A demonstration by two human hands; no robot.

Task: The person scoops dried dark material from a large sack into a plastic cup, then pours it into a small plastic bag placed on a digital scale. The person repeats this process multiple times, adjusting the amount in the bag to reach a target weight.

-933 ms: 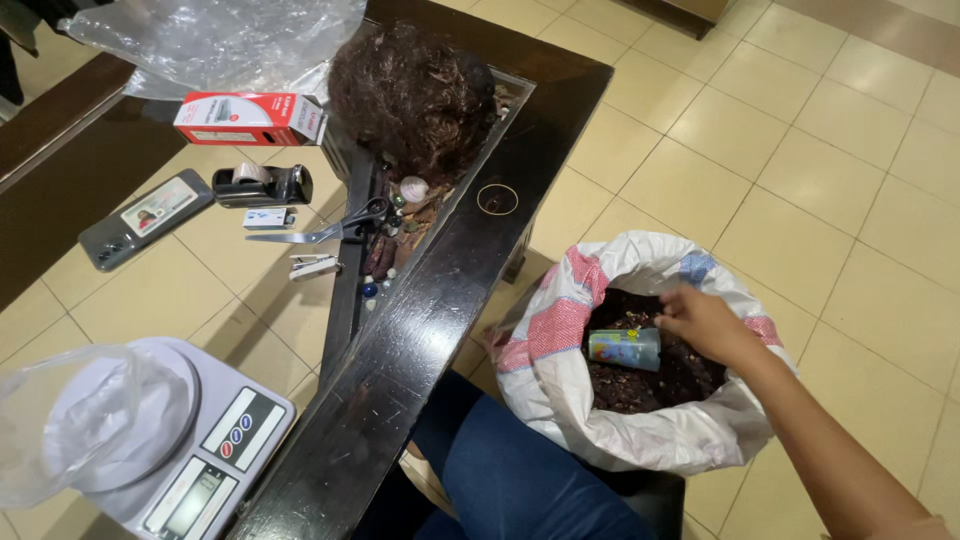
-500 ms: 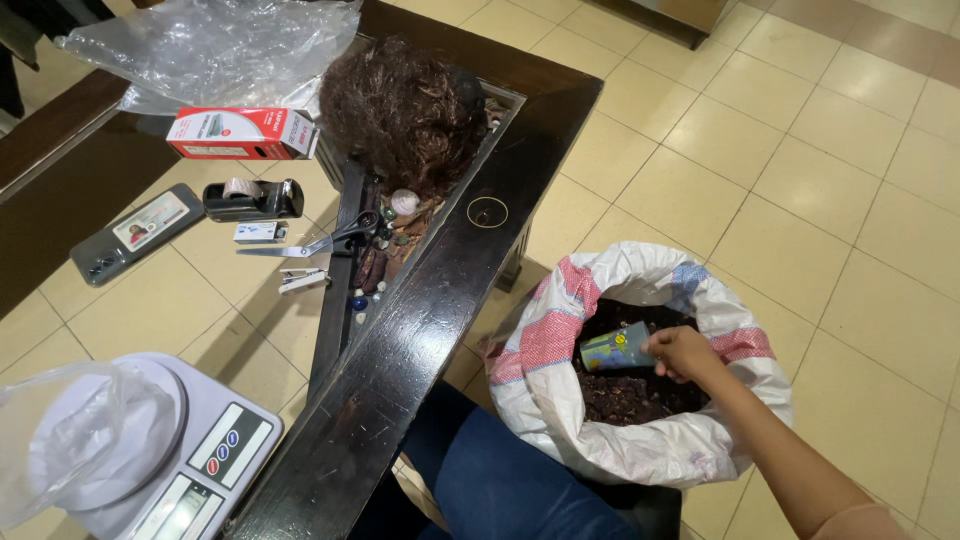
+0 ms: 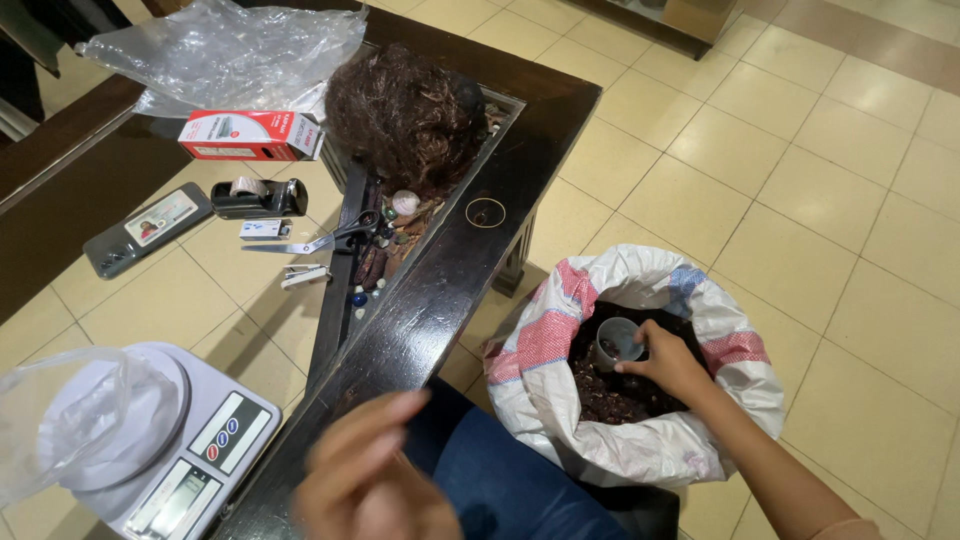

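Grey and small, the cup sits clamped in my right hand, down among dark brown bits inside the white woven sack on the floor. My left hand hovers blurred and empty, fingers loosely spread, near the dark table edge, with the digital scale beside it.

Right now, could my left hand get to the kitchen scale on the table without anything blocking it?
Probably yes. The left hand hovers empty by the table edge, close to the scale. Nothing stands between them; only a clear plastic bag sits on the scale's platform. The right hand is in the sack.
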